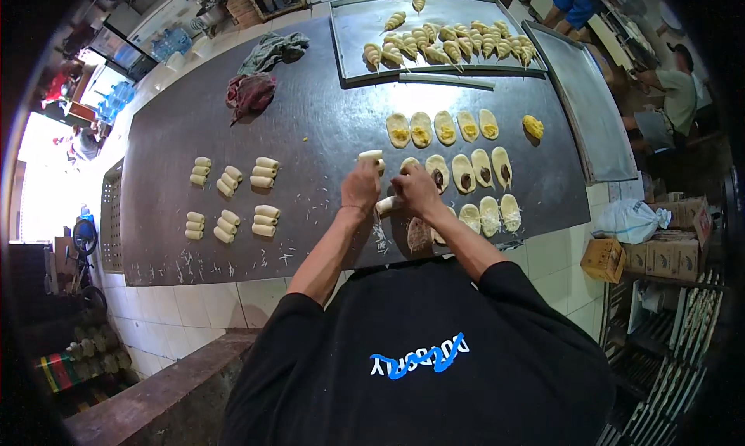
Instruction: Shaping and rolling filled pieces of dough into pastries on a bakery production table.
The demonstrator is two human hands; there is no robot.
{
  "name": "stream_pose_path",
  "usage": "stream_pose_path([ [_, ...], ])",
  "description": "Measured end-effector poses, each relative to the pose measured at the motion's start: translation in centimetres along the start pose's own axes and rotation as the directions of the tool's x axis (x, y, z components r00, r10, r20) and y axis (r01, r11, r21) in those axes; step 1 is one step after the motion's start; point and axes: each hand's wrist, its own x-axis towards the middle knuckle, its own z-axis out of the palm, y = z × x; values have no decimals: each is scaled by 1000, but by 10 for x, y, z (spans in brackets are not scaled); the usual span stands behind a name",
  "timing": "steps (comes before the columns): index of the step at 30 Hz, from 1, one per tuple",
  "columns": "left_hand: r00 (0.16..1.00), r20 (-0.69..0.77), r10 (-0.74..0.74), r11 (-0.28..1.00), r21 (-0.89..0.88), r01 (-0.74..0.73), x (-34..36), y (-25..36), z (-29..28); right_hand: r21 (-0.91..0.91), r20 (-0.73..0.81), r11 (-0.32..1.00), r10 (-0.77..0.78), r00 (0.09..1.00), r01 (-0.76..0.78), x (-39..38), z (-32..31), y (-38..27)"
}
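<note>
My left hand (pixel 360 185) is closed around a pale dough roll (pixel 371 155). My right hand (pixel 414 187) has bent fingers on a dough oval (pixel 410 164), partly hidden beneath them. Another pale roll (pixel 386 207) lies between my wrists. To the right are dough ovals in rows: with yellow filling (pixel 445 128), dark filling (pixel 463 172) and white shreds (pixel 489 216). A lump of yellow filling (pixel 533 127) sits beside them. Rolls in threes (pixel 265 172) lie at the left of the dark table (pixel 310 120).
A metal tray (pixel 337 39) with shaped dough stands at the back, an empty tray (pixel 574 112) on the right. Two cloths (pixel 251 98) lie back left. Co-workers (pixel 673 97) are at far right. Boxes (pixel 672 256) and racks stand beyond the right edge.
</note>
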Motion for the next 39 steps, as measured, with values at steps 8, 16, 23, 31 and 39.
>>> stream_pose_path([
  [8,908,385,-167,877,-362,315,-27,-9,-51,300,466,953,-112,878,-38,-13,-4,-9],
  [16,885,452,114,980,-196,-26,-52,-19,-3,332,380,943,-127,916,-7,-17,13,-6],
  [23,990,125,71,990,-127,-55,-87,-2,-8,424,180,886,118,977,-185,-44,-15,-12],
  [31,910,188,-370,801,-431,415,-49,1,-6,496,169,817,242,955,-295,-4,-2,-12],
  [39,909,-13,-416,909,-49,415,-35,-8,2,399,328,836,253,910,-377,73,-5,28],
])
